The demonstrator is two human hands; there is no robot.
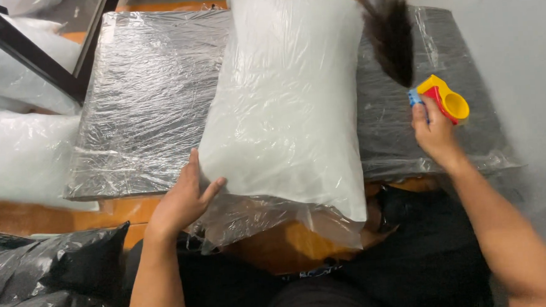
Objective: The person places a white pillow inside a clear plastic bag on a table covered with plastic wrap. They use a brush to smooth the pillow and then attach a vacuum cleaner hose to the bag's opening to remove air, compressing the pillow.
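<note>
A white pillow [286, 101] in a clear plastic bag lies lengthwise across a dark table top wrapped in plastic film [148, 97]. My left hand [183, 200] presses flat against the pillow's near left corner, fingers spread. The bag's loose open end [251, 219] hangs over the table's near edge. My right hand [433, 131] grips a yellow, red and blue tape dispenser [443, 98] over the right side of the table, apart from the pillow.
More bagged white pillows [21, 146] pile up at the left beside a black metal frame [35, 53]. Black plastic bags [51, 273] lie at the lower left. A dark tuft of hair [392, 35] hangs into view at the top. A grey wall [513, 38] stands on the right.
</note>
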